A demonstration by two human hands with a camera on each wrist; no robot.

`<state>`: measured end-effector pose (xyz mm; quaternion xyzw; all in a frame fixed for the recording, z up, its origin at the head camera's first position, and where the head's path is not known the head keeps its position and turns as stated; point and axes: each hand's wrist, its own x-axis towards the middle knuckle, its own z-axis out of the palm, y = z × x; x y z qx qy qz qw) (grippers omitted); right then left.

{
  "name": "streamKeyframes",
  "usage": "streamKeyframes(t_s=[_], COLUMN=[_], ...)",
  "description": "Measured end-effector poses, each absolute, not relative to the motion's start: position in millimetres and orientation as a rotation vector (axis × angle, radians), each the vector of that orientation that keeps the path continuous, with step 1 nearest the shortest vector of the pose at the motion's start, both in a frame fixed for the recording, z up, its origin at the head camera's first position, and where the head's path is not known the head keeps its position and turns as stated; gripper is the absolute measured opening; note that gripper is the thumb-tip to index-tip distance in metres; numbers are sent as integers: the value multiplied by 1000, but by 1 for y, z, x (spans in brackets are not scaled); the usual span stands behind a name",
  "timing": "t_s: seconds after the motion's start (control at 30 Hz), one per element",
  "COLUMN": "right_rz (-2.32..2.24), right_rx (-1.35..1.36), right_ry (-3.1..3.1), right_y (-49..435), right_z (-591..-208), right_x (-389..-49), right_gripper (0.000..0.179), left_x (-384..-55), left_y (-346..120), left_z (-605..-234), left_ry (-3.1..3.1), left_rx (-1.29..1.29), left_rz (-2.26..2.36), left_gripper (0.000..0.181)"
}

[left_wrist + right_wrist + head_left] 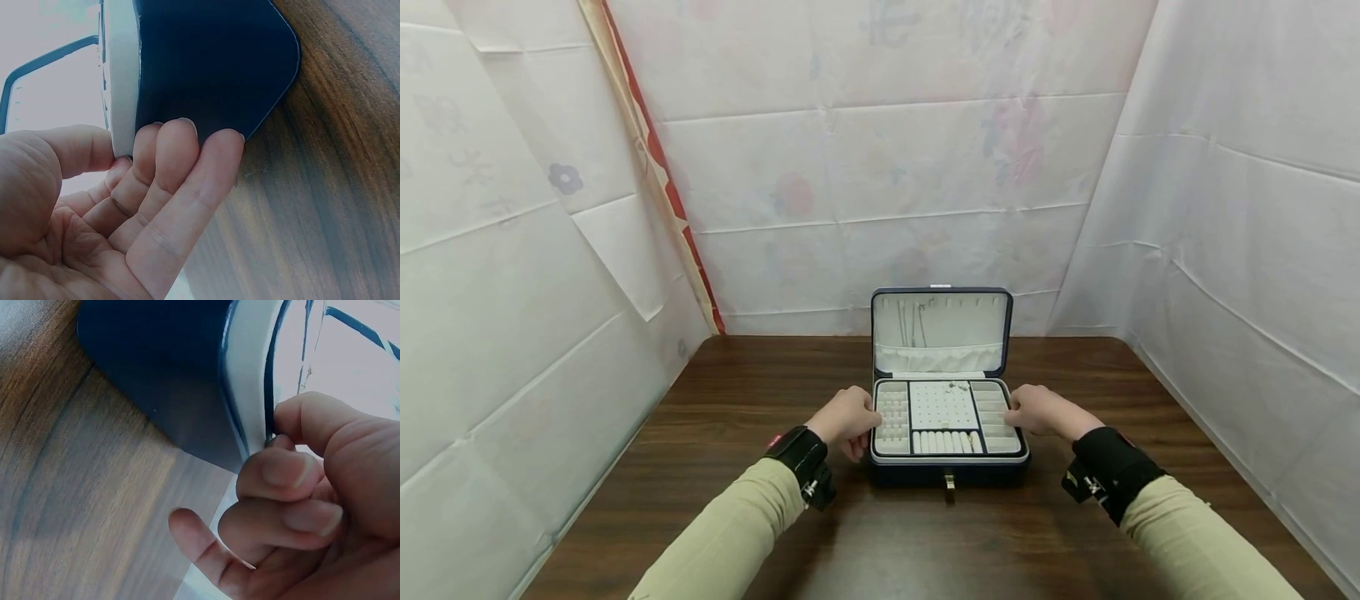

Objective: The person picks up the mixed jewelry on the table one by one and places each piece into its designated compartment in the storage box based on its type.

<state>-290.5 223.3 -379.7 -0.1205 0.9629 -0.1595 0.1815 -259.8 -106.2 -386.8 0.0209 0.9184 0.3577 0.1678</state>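
A dark blue jewelry box [917, 477] stands on the table with its lid [970, 325] raised. Its white compartment tray [997, 446] sits inside at the top. At the left side, my left hand [847, 419] pinches the tray's edge; the left wrist view shows the thumb [87, 150] over the white rim and other fingers against the blue wall. Opposite it, my right hand [1041, 408] pinches the right edge between thumb [319, 419] and forefinger, the other fingers curled outside. The forefinger's tip is mostly hidden there.
Thin necklaces [913, 325] hang inside the lid. Small earrings [957, 387] sit on the tray's dotted panel, above padded ring rolls [946, 442]. A gold clasp [950, 482] hangs in front. White sheeting [760, 267] surrounds the brown wooden table [715, 400] at back and sides.
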Motion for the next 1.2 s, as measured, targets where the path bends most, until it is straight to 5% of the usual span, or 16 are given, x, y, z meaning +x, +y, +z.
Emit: streamKeyframes(t_s=[1.0,1.2], right_rz=[-820,-867], right_rx=[-234,-207], right_ry=[2449,2428], right_y=[244,245], right_z=[-376,-378], right_x=[-290,-289], right_gripper=[37,36], left_x=[-263,-270], left_y=[-117,-121], left_z=[-383,-377], left_ry=[2628,2786], left_rx=[87,105], left_rz=[1024,1004], left_gripper=[25,62])
